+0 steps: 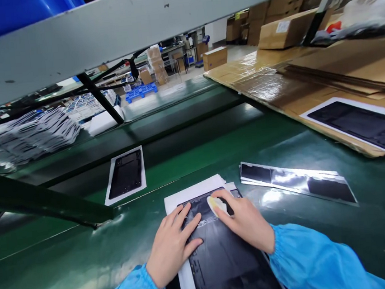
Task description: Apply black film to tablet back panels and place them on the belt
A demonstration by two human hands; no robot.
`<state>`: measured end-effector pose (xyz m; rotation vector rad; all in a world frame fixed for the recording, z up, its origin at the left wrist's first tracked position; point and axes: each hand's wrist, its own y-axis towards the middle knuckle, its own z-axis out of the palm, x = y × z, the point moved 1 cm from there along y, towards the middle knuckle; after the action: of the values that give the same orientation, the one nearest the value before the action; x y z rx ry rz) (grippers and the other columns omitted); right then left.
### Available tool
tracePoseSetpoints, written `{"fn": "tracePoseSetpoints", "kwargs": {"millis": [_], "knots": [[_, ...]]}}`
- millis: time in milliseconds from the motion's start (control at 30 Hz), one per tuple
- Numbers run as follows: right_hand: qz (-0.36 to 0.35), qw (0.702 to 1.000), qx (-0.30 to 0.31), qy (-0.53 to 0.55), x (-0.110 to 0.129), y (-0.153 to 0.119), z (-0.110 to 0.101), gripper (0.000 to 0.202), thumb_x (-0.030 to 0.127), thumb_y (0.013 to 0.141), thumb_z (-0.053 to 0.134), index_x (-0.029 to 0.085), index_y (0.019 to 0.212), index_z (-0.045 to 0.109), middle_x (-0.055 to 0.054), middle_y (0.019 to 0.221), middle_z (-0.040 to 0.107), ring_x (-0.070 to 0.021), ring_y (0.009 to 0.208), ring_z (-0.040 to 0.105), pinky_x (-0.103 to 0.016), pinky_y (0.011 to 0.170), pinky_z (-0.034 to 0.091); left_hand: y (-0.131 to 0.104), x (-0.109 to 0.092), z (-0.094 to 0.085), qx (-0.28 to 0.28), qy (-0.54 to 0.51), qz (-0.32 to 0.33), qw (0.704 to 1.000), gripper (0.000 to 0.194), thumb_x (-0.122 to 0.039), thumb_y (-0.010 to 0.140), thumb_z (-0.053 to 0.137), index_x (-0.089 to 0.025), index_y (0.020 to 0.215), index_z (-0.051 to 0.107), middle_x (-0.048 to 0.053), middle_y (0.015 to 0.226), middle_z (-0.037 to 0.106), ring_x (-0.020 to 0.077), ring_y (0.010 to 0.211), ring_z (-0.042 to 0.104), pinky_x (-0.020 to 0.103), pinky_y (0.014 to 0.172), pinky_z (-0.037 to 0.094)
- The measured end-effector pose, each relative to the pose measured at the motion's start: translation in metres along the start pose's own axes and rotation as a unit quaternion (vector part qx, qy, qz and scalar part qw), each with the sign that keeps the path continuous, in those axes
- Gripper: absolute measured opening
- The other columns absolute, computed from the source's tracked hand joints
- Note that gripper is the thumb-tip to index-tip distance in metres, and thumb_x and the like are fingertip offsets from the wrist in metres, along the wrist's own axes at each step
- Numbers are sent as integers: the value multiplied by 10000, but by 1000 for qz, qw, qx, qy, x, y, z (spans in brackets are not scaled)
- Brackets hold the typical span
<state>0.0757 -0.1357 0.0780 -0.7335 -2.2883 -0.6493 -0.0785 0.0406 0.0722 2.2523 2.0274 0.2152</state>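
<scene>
- Your left hand [171, 248] lies flat, fingers spread, on the black panel [224, 259].
- Your right hand [246, 223] pinches a yellowish pad [216, 204] against it.
- Green desk [71, 269]; cardboard sheets [341, 66] stacked right.

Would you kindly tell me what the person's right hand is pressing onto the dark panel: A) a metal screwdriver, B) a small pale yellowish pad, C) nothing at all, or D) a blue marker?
B: the right hand presses a small pale yellowish pad onto the dark panel, while the left hand lies flat beside it.
</scene>
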Motion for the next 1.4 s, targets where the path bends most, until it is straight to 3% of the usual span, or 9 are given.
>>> {"fn": "tracePoseSetpoints", "kwargs": {"millis": [200,400,500,633,800,967,1167,1267,1400], "knots": [[40,998,-25,29,-6,-6,0,254,372,935,399,216,1074,543,48,564,554,-193,431,552,-256,459,339,1,1,1,-18,-2,6,1000,448,-408,916,595,-281,1339,524,87,1421,438,325,1220,461,453,901,520],[30,993,-14,118,-2,-18,3,219,342,925,436,230,1068,558,2,810,664,-191,609,630,-260,553,450,5,1,-5,-69,-52,-5,996,317,-392,1002,422,-273,1239,595,86,1335,505,291,1159,497,438,874,505],[102,969,-94,204,-14,-28,-4,303,403,886,525,213,1120,565,-50,1039,668,-226,818,663,-257,592,520,21,2,-5,-108,-78,-28,991,290,-354,1014,402,-232,1071,659,87,1228,567,273,1106,519,419,860,481],[208,914,-173,304,-40,-38,-10,472,564,796,646,169,1055,642,-99,1034,684,-301,914,657,-339,751,571,60,4,2,-100,-88,-73,988,191,-341,949,566,-185,1036,635,72,1013,624,232,915,566,356,757,476],[252,891,-148,348,-52,-51,-9,556,651,718,719,162,982,718,-112,986,701,-349,959,644,-407,891,535,88,6,11,-18,-114,-95,989,137,-241,931,571,-183,812,606,22,807,608,191,774,563,310,700,464],[250,876,-131,390,-50,-54,-4,564,657,733,713,159,998,714,-106,964,704,-336,928,654,-394,849,553,81,15,13,-55,-160,-104,980,169,-242,938,490,-195,808,587,53,1060,634,225,957,592,350,802,486],[257,850,-140,438,-49,-51,7,601,660,749,704,152,1070,692,-104,985,699,-329,948,645,-402,899,529,80,18,10,-46,-204,-135,969,188,-312,933,471,-219,828,595,27,929,659,209,867,614,331,770,496],[252,847,-138,447,-49,-52,8,564,644,764,708,162,1057,698,-100,1008,695,-323,972,636,-385,896,526,81,18,11,-44,-218,-142,965,166,-317,913,486,-219,818,580,31,992,654,213,903,618,335,791,500],[241,852,-123,449,-48,-54,5,537,638,751,721,170,1014,708,-100,974,699,-330,972,635,-402,887,527,83,18,15,-42,-228,-155,960,126,-320,861,569,-234,952,582,16,937,632,205,845,614,314,742,506]]}}
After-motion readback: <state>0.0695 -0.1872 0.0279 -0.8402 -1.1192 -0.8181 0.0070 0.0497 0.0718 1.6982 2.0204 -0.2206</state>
